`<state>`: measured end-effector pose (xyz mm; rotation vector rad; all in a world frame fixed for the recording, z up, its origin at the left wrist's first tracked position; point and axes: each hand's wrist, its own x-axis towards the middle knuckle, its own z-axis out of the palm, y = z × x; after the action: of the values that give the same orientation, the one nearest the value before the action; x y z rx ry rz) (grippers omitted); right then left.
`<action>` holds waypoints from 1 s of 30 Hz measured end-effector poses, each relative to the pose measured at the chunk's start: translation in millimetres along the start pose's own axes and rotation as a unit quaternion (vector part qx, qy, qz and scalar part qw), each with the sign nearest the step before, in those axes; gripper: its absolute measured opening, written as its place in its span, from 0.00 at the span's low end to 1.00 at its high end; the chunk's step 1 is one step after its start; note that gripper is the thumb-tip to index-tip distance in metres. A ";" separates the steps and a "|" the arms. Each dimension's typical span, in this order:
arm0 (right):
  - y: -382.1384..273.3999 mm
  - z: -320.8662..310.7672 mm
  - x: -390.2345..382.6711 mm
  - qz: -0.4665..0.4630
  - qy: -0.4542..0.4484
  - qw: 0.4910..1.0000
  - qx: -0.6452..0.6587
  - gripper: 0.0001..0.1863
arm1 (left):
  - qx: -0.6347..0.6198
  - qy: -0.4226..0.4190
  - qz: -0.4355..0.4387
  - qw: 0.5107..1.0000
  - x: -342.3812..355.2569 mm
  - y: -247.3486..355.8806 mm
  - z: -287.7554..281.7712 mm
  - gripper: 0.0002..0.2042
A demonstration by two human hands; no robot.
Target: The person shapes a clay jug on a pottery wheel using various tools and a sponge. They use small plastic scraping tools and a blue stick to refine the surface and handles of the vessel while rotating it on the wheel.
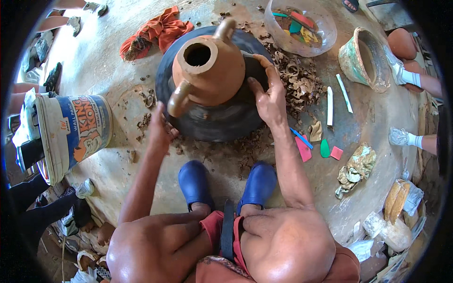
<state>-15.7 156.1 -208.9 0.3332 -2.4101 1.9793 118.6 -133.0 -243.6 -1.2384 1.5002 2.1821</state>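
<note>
A brown clay pot point(219, 87) with a round open neck stands on a dark, round turning wheel point(214, 123). Two shiny, thick clay projections, like handles or spouts, stick out from it: one at the far right, one at the near left. Beside the wheel's right rim is my right hand point(271, 96), thumb and index finger apart next to the pot, with nothing visible between them. At the wheel's near left edge, my left hand point(161, 132) is held with fingers apart, close to the rim and just off the lower left projection.
Clay trimmings point(302, 87) lie right of the wheel, near a clear basin point(302, 45) of coloured tools. An orange cloth point(158, 33) is behind. A paint bucket point(78, 134) stands left. White strips point(330, 106), a green scraper point(324, 148) and a crumpled cloth point(356, 170) lie right.
</note>
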 end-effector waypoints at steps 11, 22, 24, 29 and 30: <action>-5.7 26.1 -21.9 0.000 0.058 0.998 0.020 0.44 | 0.034 -0.135 -0.204 0.969 -71.1 -95.2 41.9 0.42; -9.1 15.4 -24.7 0.009 0.027 0.999 0.038 0.32 | -0.008 0.114 0.062 0.992 -14.0 -60.0 20.0 0.37; -2.1 8.8 -28.7 0.005 0.020 0.999 0.033 0.31 | -0.040 -0.038 -0.080 0.995 -58.1 -66.2 42.5 0.35; -14.6 12.7 -30.0 0.051 0.021 0.997 0.056 0.31 | 0.006 -0.081 -0.131 0.988 -47.7 -57.6 24.3 0.36; -20.8 12.5 -27.7 0.060 0.034 0.996 0.061 0.31 | -0.029 -0.065 -0.070 0.995 -33.9 -47.7 16.8 0.37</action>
<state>16.5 144.6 -195.1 0.1221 -2.3263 2.1532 159.2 -87.9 -248.3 -1.1579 1.2688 2.1832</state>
